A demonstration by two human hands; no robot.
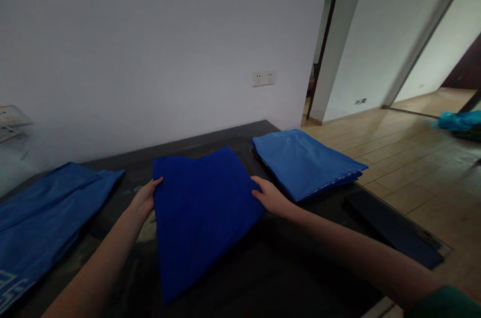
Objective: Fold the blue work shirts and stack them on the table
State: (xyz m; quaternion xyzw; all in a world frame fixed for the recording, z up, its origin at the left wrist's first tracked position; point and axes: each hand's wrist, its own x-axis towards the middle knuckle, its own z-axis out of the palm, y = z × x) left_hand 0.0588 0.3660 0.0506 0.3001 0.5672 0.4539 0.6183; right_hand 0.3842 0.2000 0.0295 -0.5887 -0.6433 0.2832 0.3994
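Note:
A folded dark blue cloth (pixel 201 213) lies on the black table (pixel 285 268) in front of me. My left hand (pixel 145 197) grips its left edge near the far corner. Over on the other side, my right hand (pixel 271 197) holds the cloth's right edge, fingers curled around the fold. A folded lighter blue cloth (pixel 304 160) rests just right of my right hand, apart from the dark one. Another blue cloth with white printing (pixel 45 218) lies spread at the table's left end.
A white wall with a double socket (pixel 263 78) stands behind the table. Wooden floor (pixel 409 157) and an open doorway lie to the right. A teal bag (pixel 460 120) sits on the floor far right. A dark flat panel (pixel 394 230) runs along the table's right edge.

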